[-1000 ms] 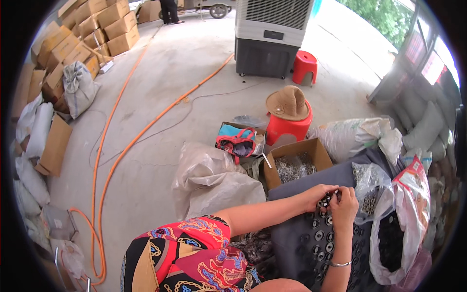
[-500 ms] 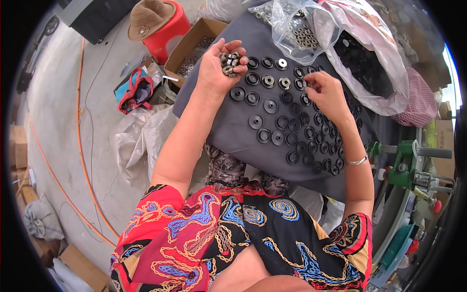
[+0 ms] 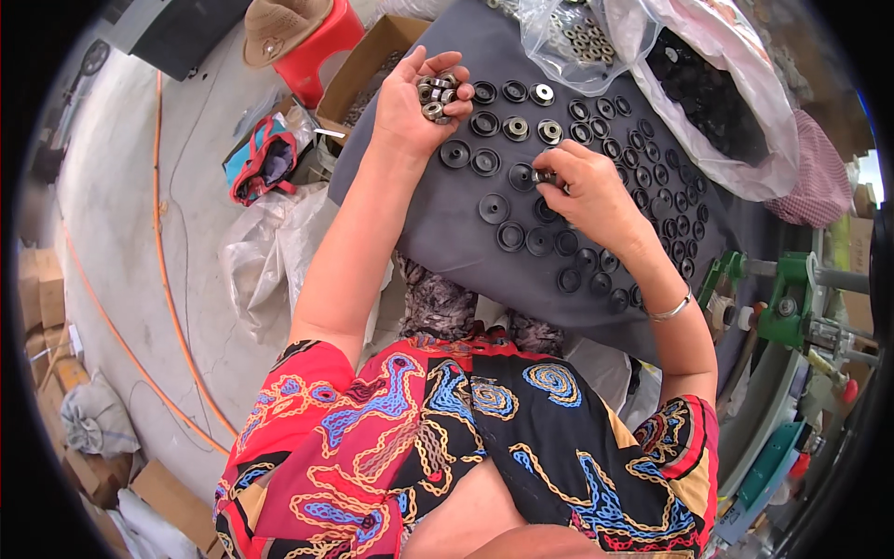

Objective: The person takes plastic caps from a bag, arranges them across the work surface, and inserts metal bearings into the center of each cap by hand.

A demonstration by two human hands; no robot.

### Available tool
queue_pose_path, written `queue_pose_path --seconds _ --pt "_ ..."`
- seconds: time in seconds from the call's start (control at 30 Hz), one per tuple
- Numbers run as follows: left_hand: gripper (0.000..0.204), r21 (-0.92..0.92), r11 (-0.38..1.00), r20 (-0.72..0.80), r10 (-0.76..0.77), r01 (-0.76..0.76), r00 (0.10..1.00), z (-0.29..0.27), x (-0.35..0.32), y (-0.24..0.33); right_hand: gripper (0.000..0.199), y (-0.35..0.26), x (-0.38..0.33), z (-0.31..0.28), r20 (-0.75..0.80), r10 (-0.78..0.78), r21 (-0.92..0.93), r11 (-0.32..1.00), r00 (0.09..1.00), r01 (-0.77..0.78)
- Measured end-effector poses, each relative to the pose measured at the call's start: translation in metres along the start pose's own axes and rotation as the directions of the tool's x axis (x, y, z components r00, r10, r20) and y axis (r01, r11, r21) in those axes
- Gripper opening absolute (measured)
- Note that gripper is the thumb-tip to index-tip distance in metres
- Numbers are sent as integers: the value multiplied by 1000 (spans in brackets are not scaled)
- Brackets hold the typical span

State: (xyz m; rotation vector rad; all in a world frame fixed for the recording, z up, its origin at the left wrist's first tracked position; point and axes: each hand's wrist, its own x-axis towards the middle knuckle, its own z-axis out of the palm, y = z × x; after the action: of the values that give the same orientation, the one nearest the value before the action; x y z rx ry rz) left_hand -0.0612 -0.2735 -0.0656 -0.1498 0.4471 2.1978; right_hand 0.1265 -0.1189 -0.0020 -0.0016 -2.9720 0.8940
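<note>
My left hand [image 3: 410,116] is cupped, palm up, around several small metal ball bearings [image 3: 434,94]. Between the thumb and fingertips of my right hand [image 3: 591,194] is a single ball bearing [image 3: 543,176], held at the edge of a black plastic wheel [image 3: 520,178]. Many such black wheels lie in rows on the dark grey cloth [image 3: 424,222]. Silvery bearings sit in the middle of a few of them, among them a wheel [image 3: 516,129] and its neighbour [image 3: 549,131]. My right fingers partly cover the wheels beneath them.
Behind the wheels are a clear plastic bag [image 3: 589,47] of metal rings and a white sack [image 3: 773,163] of black parts. A green metal machine [image 3: 787,298] stands at right. On the left are a cardboard box [image 3: 396,37], a red stool [image 3: 340,47] and an orange hose [image 3: 163,233].
My right hand has moved left and nearer to me across the wheels, and the bearing in its fingers now shows clearly. My left hand keeps its handful. The view has shifted slightly.
</note>
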Motion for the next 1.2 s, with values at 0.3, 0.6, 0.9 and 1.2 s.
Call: queue_pose_path --seconds 0.3,0.6,0.9,1.2 --pt "37 -18 1000 61 -10 12 998 6 -1 19 15 -4 28 13 -4 -208 -167 964 978 205" --pt "37 -41 998 139 -42 48 989 -11 14 -22 20 -15 3 12 29 -88 -179 980 996 91" --pt "32 -49 999 56 26 -23 998 -4 -8 -5 29 -12 18 -54 -259 -235 -249 953 937 170" --pt "31 -107 988 8 116 -114 993 26 -69 -11 17 -94 -7 -148 -707 -446 -345 895 550 283"
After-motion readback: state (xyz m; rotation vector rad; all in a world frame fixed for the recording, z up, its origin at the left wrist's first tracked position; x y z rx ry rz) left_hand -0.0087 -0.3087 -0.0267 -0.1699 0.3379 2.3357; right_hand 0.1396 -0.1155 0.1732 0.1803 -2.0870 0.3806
